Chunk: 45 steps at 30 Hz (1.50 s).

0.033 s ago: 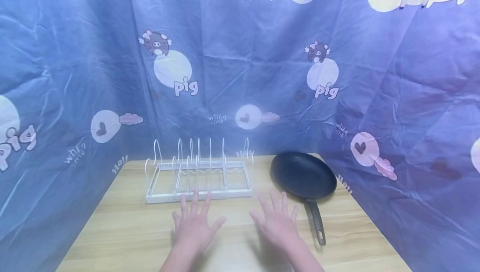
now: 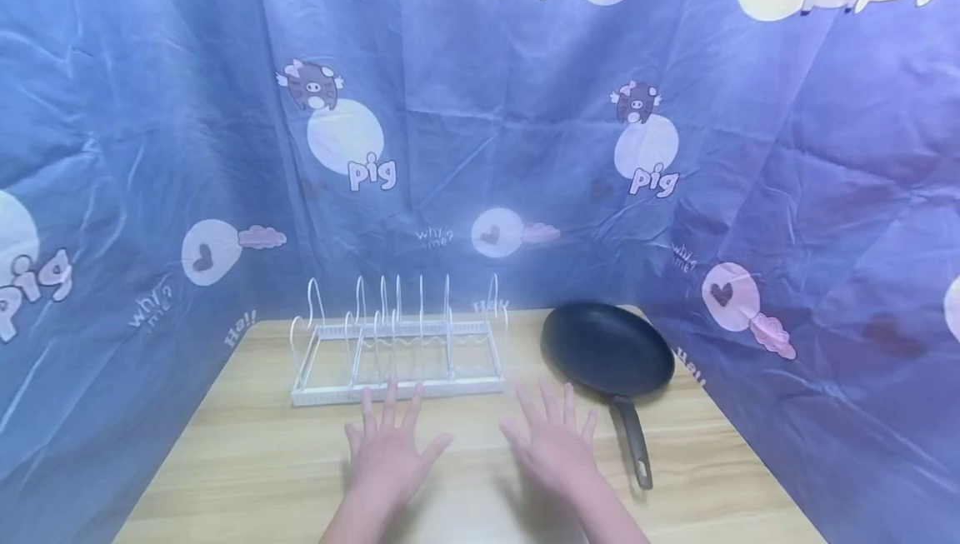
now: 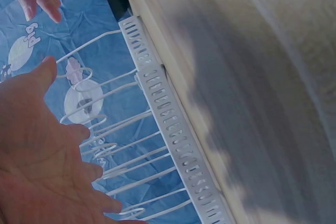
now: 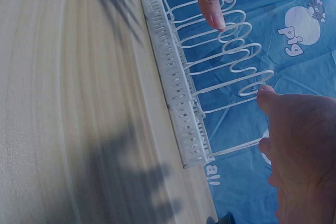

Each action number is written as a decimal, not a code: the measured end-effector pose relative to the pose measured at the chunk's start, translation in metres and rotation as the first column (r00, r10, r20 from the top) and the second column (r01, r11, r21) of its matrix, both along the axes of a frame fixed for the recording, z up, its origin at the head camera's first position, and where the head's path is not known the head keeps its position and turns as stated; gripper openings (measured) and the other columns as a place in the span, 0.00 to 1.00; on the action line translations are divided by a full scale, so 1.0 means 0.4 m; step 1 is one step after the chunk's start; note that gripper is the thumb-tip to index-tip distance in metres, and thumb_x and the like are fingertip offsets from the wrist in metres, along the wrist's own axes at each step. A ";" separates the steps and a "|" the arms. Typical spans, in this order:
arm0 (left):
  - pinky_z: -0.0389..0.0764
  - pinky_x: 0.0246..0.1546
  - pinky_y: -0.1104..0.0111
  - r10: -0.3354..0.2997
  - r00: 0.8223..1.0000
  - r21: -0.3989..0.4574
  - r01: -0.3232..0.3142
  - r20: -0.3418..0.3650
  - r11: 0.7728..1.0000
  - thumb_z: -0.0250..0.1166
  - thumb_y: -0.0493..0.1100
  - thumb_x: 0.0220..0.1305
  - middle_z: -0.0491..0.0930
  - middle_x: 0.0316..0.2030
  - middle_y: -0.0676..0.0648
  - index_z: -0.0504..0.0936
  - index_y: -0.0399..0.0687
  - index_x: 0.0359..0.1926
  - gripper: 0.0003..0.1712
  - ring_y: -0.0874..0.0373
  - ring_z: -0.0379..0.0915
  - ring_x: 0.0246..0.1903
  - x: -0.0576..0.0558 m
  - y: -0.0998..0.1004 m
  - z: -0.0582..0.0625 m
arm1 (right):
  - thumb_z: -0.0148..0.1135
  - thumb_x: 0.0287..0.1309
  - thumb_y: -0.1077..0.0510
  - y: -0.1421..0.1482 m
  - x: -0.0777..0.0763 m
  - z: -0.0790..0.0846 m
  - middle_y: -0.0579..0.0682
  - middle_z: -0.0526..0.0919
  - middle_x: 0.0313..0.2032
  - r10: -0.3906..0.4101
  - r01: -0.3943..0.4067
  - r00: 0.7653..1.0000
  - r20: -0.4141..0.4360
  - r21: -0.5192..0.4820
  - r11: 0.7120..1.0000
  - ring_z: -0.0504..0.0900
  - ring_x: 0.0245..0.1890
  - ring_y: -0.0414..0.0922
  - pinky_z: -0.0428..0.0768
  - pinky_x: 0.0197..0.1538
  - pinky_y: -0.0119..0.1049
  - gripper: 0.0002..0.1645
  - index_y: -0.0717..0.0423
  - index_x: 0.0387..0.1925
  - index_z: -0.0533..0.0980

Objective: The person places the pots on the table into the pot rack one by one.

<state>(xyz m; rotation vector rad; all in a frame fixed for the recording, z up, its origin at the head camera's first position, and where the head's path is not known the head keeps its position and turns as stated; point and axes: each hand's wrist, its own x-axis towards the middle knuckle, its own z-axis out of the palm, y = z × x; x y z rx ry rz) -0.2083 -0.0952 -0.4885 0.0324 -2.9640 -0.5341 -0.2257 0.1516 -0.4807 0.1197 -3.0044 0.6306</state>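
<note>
A white wire dish rack [image 2: 397,392] with a slotted base and several upright loops stands on the wooden table, left of centre. In front of it my left hand [image 2: 390,461] is spread, fingertips overlapping the rack's front rail in the head view. My right hand [image 2: 558,452], fingers apart, hovers between the rack and a black frying pan [image 2: 607,348]. That pan lies at the back right, its handle [image 2: 637,444] pointing towards me. Neither hand holds anything. The left wrist view shows my left palm [image 3: 47,150] beside the rack's slotted rail [image 3: 168,114].
Blue cloth [image 2: 480,152] printed with pigs and pale circles hangs around the back and both sides of the light wooden table [image 2: 232,461]. Shadows of the hands fall on the tabletop. The pan sits close to the table's back right corner.
</note>
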 end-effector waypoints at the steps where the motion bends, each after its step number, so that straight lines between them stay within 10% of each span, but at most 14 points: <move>1: 0.37 0.68 0.25 -0.001 1.000 0.006 0.001 -0.004 1.000 0.39 0.86 0.58 0.30 0.81 0.49 0.50 0.71 0.78 0.53 0.31 0.24 0.78 -0.002 0.001 0.000 | 0.34 0.63 0.18 0.001 -0.002 0.000 0.51 0.44 0.81 -0.002 0.002 1.000 0.001 0.004 1.000 0.32 0.80 0.64 0.23 0.68 0.78 0.46 0.30 0.77 0.54; 18: 0.36 0.67 0.25 -0.031 0.999 0.013 0.031 -0.015 0.999 0.40 0.86 0.58 0.34 0.81 0.49 0.46 0.73 0.78 0.52 0.33 0.29 0.79 -0.032 0.037 -0.029 | 0.31 0.66 0.20 0.077 -0.005 -0.005 0.54 0.51 0.80 -0.035 0.041 0.998 -0.061 0.100 0.994 0.43 0.79 0.69 0.36 0.67 0.82 0.46 0.36 0.75 0.62; 30: 0.54 0.70 0.29 -0.173 0.981 0.162 0.185 -0.084 0.969 0.54 0.72 0.66 0.59 0.77 0.46 0.62 0.64 0.75 0.41 0.36 0.51 0.77 -0.003 0.240 -0.067 | 0.44 0.69 0.27 0.314 0.058 0.036 0.65 0.52 0.76 -0.141 0.146 0.988 0.069 -0.068 0.987 0.53 0.74 0.72 0.49 0.68 0.81 0.46 0.48 0.77 0.56; 39: 0.59 0.72 0.36 -0.365 0.929 0.615 0.251 0.065 0.748 0.45 0.73 0.70 0.57 0.78 0.43 0.60 0.53 0.76 0.44 0.40 0.55 0.76 0.006 0.387 -0.031 | 0.45 0.76 0.39 0.463 0.034 -0.026 0.71 0.72 0.57 -0.227 0.263 0.962 0.150 -0.297 0.918 0.83 0.49 0.61 0.83 0.52 0.50 0.38 0.70 0.65 0.64; 42: 0.73 0.62 0.38 -0.450 0.882 0.774 0.185 0.140 0.605 0.46 0.71 0.71 0.71 0.67 0.37 0.63 0.53 0.72 0.40 0.37 0.72 0.63 0.005 0.422 -0.026 | 0.46 0.76 0.42 0.473 0.023 -0.055 0.63 0.81 0.45 -0.189 0.307 0.944 0.271 -0.503 0.808 0.84 0.37 0.47 0.84 0.38 0.37 0.38 0.74 0.65 0.62; 45: 0.81 0.51 0.40 -0.547 0.817 0.915 0.062 0.184 0.400 0.51 0.64 0.74 0.78 0.56 0.34 0.67 0.47 0.67 0.33 0.36 0.80 0.50 0.004 0.451 -0.037 | 0.45 0.76 0.41 0.475 0.014 -0.080 0.58 0.84 0.41 -0.079 0.310 0.929 0.363 -0.639 0.704 0.85 0.36 0.45 0.85 0.38 0.35 0.43 0.80 0.66 0.58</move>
